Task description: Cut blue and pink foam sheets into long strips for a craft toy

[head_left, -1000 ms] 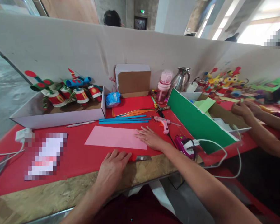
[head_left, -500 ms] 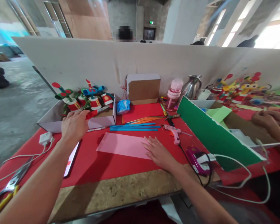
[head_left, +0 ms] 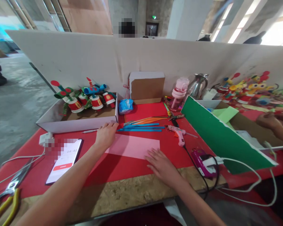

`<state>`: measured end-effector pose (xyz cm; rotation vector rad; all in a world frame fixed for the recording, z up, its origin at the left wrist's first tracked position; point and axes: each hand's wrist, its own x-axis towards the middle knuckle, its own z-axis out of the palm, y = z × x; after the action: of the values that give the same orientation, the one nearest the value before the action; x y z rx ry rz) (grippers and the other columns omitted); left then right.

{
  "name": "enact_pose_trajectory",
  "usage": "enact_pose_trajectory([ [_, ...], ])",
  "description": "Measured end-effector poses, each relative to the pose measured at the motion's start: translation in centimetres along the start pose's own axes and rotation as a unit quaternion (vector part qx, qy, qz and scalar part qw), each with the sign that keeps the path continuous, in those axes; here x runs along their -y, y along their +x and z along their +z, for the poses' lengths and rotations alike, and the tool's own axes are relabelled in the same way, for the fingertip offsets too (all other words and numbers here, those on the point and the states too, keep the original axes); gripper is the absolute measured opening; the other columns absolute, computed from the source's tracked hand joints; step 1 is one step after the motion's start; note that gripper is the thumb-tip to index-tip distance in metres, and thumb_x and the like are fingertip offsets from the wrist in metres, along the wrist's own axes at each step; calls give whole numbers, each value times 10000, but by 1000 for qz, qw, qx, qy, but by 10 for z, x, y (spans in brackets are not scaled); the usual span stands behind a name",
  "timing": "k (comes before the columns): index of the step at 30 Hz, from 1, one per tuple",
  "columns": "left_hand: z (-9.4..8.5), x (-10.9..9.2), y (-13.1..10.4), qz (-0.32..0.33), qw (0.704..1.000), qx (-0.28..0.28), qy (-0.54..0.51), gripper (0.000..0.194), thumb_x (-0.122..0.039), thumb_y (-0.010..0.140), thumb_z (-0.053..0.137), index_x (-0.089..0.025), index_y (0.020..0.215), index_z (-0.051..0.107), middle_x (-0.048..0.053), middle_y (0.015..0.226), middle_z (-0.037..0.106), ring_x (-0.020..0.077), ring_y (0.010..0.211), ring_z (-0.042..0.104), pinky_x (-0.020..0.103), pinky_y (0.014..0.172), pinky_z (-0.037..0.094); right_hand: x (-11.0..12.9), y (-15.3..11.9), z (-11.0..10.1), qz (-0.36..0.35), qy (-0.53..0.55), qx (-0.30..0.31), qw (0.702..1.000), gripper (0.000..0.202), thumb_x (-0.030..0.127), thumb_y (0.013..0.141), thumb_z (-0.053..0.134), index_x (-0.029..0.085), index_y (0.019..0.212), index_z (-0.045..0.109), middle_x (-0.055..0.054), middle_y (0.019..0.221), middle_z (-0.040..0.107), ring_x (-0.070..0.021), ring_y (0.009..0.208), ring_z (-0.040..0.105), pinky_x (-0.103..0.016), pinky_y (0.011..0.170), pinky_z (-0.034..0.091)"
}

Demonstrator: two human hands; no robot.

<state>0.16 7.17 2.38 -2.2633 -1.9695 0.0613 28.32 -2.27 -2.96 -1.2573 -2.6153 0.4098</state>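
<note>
My left hand (head_left: 106, 135) is above the left end of a pink paper sheet (head_left: 130, 146), its fingers curled round a slim red tool. That tool's grey end (head_left: 127, 122) shows beyond the fingertips, by the blue paper strips (head_left: 143, 127); most of its handle is hidden or blends with the red cover. My right hand (head_left: 158, 161) lies flat on the sheet's right end, fingers spread. A white pen (head_left: 89, 131) lies left of my left hand. The pink glue gun (head_left: 179, 133) rests to the right of the sheet.
At the back left, a white box (head_left: 80, 124) holds several paper-cup figures. A phone (head_left: 64, 160) and yellow-handled pliers (head_left: 13, 188) lie at left. A green-sided box (head_left: 217, 135), purple power adapter (head_left: 204, 163) and cables stand right. Another person's hands (head_left: 272, 119) are at far right.
My left hand has come away from the white box, moving right and down to the pink sheet with the red tool. More of the phone shows. My right hand stays on the sheet.
</note>
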Motion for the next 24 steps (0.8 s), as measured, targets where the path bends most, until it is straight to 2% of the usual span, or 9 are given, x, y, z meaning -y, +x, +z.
enact_pose_trajectory([
  [4,8,-1,2,-5,1000,0,20,431,-53,879,345,-192,1213,579,143,1173,645,294,1104,562,414,849,473,1,4,1,17,-9,29,999,437,165,969,432,246,1382,551,-85,1451,526,-258,1398,400,-515,1164,312],
  [10,16,29,-16,-53,997,25,41,427,-64,908,275,-163,1235,531,154,1180,639,298,1062,583,387,771,502,-13,5,-4,31,-14,56,998,649,-23,826,397,283,1373,562,-44,1472,504,-246,1406,387,-513,1177,289],
  [14,15,42,-23,-84,995,36,49,406,-74,916,257,-119,1211,533,178,1136,648,305,1031,602,396,783,507,-25,2,-10,47,-34,41,997,686,-51,785,370,275,1345,594,-36,1459,519,-264,1402,392,-533,1174,287],
  [18,7,42,-29,-80,996,17,47,422,-91,919,248,-107,1184,576,209,1200,622,347,1096,584,462,840,501,-30,-4,-13,45,-35,5,998,575,-4,834,405,256,1291,638,-62,1408,572,-264,1362,453,-535,1151,334],
  [21,4,28,-40,10,1000,14,-12,430,-85,884,295,-102,1174,612,207,1283,600,339,1201,546,487,961,464,-30,-9,-13,32,-32,-27,999,426,85,901,451,225,1243,663,-87,1354,616,-265,1311,513,-534,1125,378],
  [24,6,8,-53,150,981,84,-91,437,-136,801,471,-167,1209,624,115,1345,606,250,1259,540,363,1044,440,-27,-11,-13,24,-36,-42,998,373,126,918,487,204,1243,655,-99,1331,632,-264,1284,541,-513,1109,410],
])
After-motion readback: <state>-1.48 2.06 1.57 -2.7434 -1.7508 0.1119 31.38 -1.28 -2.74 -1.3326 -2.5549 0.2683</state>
